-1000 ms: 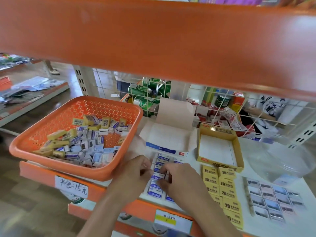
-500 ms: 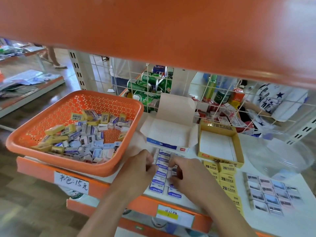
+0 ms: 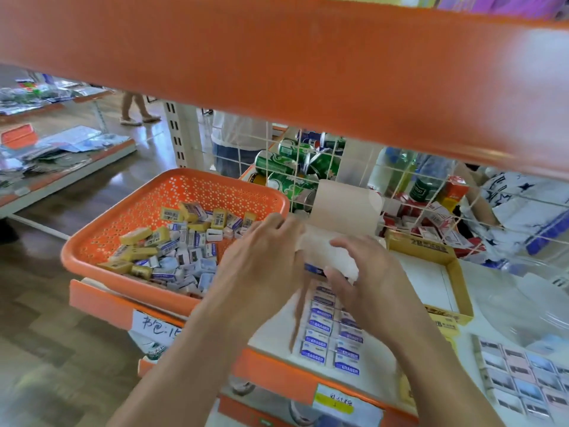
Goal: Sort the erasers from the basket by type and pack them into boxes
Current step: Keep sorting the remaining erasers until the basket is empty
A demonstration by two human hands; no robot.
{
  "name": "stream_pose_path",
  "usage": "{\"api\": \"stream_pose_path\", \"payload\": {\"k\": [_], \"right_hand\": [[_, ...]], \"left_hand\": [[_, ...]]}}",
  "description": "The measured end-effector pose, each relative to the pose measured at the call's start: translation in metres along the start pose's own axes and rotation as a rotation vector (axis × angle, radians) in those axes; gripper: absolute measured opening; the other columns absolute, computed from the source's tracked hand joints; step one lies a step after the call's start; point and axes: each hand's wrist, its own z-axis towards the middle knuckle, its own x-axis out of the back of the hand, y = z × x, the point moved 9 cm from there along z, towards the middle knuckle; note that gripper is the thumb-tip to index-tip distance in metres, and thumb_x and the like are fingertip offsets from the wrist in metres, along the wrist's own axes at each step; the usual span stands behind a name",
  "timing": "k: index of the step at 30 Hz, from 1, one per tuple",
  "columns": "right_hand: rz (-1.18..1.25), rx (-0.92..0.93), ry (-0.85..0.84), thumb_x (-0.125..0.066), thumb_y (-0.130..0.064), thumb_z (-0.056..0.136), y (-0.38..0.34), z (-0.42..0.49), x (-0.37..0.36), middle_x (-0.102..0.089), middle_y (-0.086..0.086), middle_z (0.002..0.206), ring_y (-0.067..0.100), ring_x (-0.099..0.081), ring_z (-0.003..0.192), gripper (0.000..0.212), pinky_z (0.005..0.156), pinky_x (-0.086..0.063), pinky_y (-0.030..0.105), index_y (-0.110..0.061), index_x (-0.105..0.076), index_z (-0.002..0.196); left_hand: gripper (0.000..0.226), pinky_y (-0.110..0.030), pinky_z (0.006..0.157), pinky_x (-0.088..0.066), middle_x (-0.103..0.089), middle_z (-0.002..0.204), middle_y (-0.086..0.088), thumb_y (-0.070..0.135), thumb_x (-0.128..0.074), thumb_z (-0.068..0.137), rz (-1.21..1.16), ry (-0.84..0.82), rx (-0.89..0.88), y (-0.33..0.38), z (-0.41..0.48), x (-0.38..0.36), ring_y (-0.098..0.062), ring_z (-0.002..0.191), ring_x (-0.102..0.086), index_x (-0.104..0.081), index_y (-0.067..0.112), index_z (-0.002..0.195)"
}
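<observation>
Half a second ago both hands were down among the blue erasers [image 3: 332, 337] laid out in 2 columns on the shelf [image 3: 277, 337]. Now they have come up to the white box [image 3: 323, 254], and the box looks tilted and pulled a little toward the person, with its lid flap [image 3: 341, 204] standing up behind. I take that to mean the arranging of this type is finished and packing it is about to begin.

The right hand [image 3: 366, 272] has a closed grip on the box: its fingers curl over the front wall, near the blue edge. The left hand [image 3: 261, 257] lies against the box's left side with fingers loosely bent. Whether it pinches the side flap or only steadies it, I cannot tell.

The blue erasers lie just below the box, none yet inside as far as can be seen. Many mixed erasers remain in the orange basket [image 3: 92, 257], left of the box.
</observation>
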Motion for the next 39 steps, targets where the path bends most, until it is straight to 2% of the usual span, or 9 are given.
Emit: {"api": "stream_pose_path", "payload": {"k": [7, 14, 17, 19, 21, 24, 31, 36, 39], "right_hand": [[-0.020, 0.192, -0.067, -0.056, -0.028, 0.093, -0.087, 0.052, -0.031, -0.057, -0.004, 0.120, 0.013, -0.052, 0.108, 0.032, 0.092, -0.042, 0.024, -0.022, -0.055, 0.124], [-0.338, 0.240, -0.479, -0.058, -0.010, 0.084, -0.126, 0.096, -0.126, -0.061, 0.011, 0.098, 0.027, -0.060, 0.089, 0.007, 0.078, -0.054, 0.040, -0.011, -0.057, 0.091], [-0.526, 0.216, -0.706, -0.064, -0.016, 0.084, -0.125, 0.093, -0.151, -0.058, 0.006, 0.071, 0.021, -0.055, 0.062, 0.010, 0.057, -0.048, 0.030, -0.010, -0.062, 0.077], [-0.531, 0.211, -0.759, -0.068, -0.019, 0.082, -0.125, 0.094, -0.155, -0.060, 0.005, 0.068, 0.020, -0.055, 0.059, 0.010, 0.048, -0.041, 0.026, -0.009, -0.069, 0.082], [-0.464, 0.196, -0.781, -0.071, -0.020, 0.079, -0.124, 0.096, -0.160, -0.064, 0.006, 0.076, 0.023, -0.062, 0.070, 0.019, 0.053, -0.046, 0.026, -0.008, -0.071, 0.094], [-0.456, 0.157, -0.820, -0.070, -0.024, 0.081, -0.116, 0.097, -0.165, -0.069, 0.008, 0.090, 0.025, -0.067, 0.083, 0.023, 0.065, -0.052, 0.031, -0.009, -0.071, 0.098], [-0.406, 0.243, -0.620, -0.066, -0.025, 0.086, -0.132, 0.098, -0.147, -0.056, 0.005, 0.077, 0.019, -0.051, 0.063, 0.020, 0.053, -0.042, 0.026, -0.009, -0.057, 0.080], [0.153, 0.116, -0.253, -0.052, -0.025, 0.093, -0.121, 0.101, -0.078, -0.062, -0.007, 0.089, 0.002, -0.054, 0.066, 0.020, 0.052, -0.038, 0.015, -0.022, -0.062, 0.110], [0.506, -0.043, -0.081, -0.055, -0.028, 0.091, -0.079, 0.080, -0.036, -0.067, -0.008, 0.081, 0.006, -0.060, 0.066, 0.014, 0.057, -0.045, 0.019, -0.025, -0.068, 0.096]], "left_hand": [[0.021, -0.035, 0.076, -0.052, -0.058, 0.110, 0.002, 0.020, -0.049, 0.094, 0.181, -0.219, 0.377, -0.140, 0.002, 0.028, -0.019, 0.092, -0.059, -0.056, 0.024, 0.113], [0.038, -0.035, 0.088, -0.051, -0.064, 0.120, -0.003, 0.031, -0.067, 0.087, 0.371, -0.663, 0.225, -0.167, 0.009, -0.032, -0.023, 0.109, -0.060, -0.061, 0.017, 0.123], [0.031, -0.035, 0.079, -0.051, -0.065, 0.111, -0.004, 0.027, -0.070, 0.086, 0.346, -0.685, 0.224, -0.168, 0.014, -0.043, -0.025, 0.101, -0.062, -0.063, 0.016, 0.114], [0.018, -0.035, 0.073, -0.054, -0.065, 0.101, -0.005, 0.021, -0.066, 0.086, 0.350, -0.673, 0.228, -0.170, 0.014, -0.038, -0.024, 0.092, -0.063, -0.064, 0.014, 0.103], [0.004, -0.033, 0.061, -0.050, -0.061, 0.086, -0.002, 0.017, -0.062, 0.085, 0.324, -0.581, 0.242, -0.173, 0.015, -0.023, -0.021, 0.077, -0.060, -0.059, 0.014, 0.086], [0.011, -0.033, 0.056, -0.046, -0.059, 0.075, -0.002, 0.013, -0.063, 0.082, 0.228, -0.440, 0.253, -0.179, 0.014, 0.000, -0.019, 0.064, -0.055, -0.056, 0.013, 0.075], [0.009, -0.030, 0.065, -0.051, -0.062, 0.083, 0.006, 0.022, -0.072, 0.078, 0.005, -0.236, 0.273, -0.180, 0.004, 0.025, -0.015, 0.076, -0.061, -0.064, 0.019, 0.082], [0.007, -0.020, 0.059, -0.046, -0.064, 0.070, 0.009, 0.027, -0.072, 0.079, -0.141, -0.080, 0.255, -0.165, -0.003, 0.049, -0.003, 0.064, -0.057, -0.066, 0.028, 0.080], [0.003, -0.012, 0.051, -0.040, -0.060, 0.062, 0.010, 0.028, -0.067, 0.083, -0.264, -0.017, 0.181, -0.133, -0.003, 0.053, 0.003, 0.056, -0.052, -0.067, 0.030, 0.081]]}}
